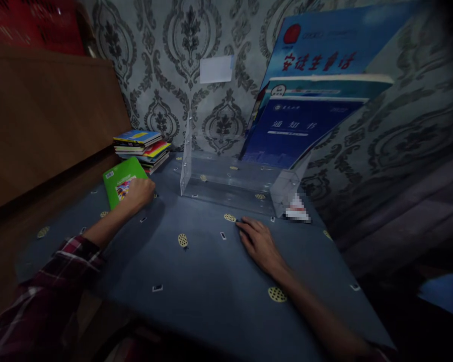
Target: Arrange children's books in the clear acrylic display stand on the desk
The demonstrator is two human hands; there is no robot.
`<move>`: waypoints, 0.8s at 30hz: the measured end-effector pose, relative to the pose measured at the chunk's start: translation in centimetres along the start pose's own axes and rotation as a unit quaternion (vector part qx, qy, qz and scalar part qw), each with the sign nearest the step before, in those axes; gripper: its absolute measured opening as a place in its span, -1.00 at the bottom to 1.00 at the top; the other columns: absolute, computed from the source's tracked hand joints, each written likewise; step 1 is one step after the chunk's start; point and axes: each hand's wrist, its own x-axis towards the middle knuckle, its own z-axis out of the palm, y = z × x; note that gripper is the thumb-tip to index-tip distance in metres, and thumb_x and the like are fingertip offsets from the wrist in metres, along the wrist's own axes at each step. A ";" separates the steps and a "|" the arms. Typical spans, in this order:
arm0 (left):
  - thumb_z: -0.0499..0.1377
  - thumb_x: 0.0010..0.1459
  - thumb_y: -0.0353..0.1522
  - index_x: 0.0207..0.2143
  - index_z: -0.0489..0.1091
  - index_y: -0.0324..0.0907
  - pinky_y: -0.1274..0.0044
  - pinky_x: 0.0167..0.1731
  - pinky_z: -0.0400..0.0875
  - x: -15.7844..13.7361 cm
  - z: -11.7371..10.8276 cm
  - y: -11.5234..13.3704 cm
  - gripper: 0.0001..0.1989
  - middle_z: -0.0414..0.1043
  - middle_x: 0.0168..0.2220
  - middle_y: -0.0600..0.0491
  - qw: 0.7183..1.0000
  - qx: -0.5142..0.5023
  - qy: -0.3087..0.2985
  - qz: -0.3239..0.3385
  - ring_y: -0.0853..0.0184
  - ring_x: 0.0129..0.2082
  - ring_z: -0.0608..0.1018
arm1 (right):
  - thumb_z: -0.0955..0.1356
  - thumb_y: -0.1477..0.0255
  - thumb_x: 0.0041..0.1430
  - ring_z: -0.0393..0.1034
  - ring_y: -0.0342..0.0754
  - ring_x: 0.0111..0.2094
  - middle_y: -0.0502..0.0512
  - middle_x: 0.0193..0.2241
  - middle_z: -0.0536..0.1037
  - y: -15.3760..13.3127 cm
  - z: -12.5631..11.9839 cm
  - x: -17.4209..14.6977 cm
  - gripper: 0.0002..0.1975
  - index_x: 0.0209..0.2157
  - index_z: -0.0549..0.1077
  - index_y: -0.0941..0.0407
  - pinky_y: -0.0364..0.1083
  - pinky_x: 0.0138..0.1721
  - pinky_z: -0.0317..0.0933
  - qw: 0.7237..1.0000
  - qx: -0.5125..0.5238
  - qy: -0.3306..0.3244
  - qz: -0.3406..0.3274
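My left hand (141, 191) is closed at the right edge of a green book (113, 183) with a colourful picture on its cover; the fingertips are hidden. The book is tilted in front of a stack of books (139, 151) at the back left. My right hand (258, 244) lies on the dark blue patterned tablecloth (196, 271), fingers stretched out, holding nothing. Just beyond it stands a clear plastic book rack (226, 196). At the rack's right end lean a dark blue booklet (298, 125) and a taller light blue book (324, 45).
A wooden cabinet (49, 120) borders the table on the left, with red items (33, 25) on top. Patterned wallpaper (191, 35) with a white plate (216, 69) rises behind. A small white and red item (297, 208), partly blurred, lies by the rack's right end.
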 end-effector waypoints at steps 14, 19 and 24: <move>-0.04 0.38 -0.08 0.04 0.49 -0.21 0.31 -0.15 0.44 -1.0 1.0 0.1 -0.50 0.58 -0.02 -0.28 0.997 0.007 0.028 -0.070 -0.06 -0.02 0.60 | 0.21 0.34 0.38 0.43 0.22 0.11 0.25 0.09 0.57 -0.3 -0.5 0.1 -0.62 0.05 0.57 0.07 0.26 0.14 0.31 1.000 0.009 -0.025 0.009; -0.06 0.37 -0.13 0.24 0.31 -0.28 0.22 0.00 0.41 1.1 4.0 -7.1 -0.44 0.44 0.16 -0.34 0.985 -0.039 0.007 -0.170 -0.11 0.14 0.48 | 0.22 0.35 0.37 0.42 0.23 0.10 0.26 0.10 0.56 -0.6 -0.5 0.2 -0.62 0.04 0.57 0.09 0.27 0.15 0.28 0.999 0.017 -0.028 0.016; -0.10 0.39 -0.23 0.16 0.36 -0.26 0.25 0.09 0.36 -0.1 5.5 -7.3 -0.53 0.43 0.14 -0.28 0.984 -0.055 0.045 -0.166 -0.03 0.15 0.44 | 0.23 0.38 0.36 0.41 0.23 0.12 0.30 0.10 0.55 -0.8 -0.8 0.3 -0.62 0.04 0.57 0.14 0.27 0.17 0.27 0.999 0.021 -0.042 0.024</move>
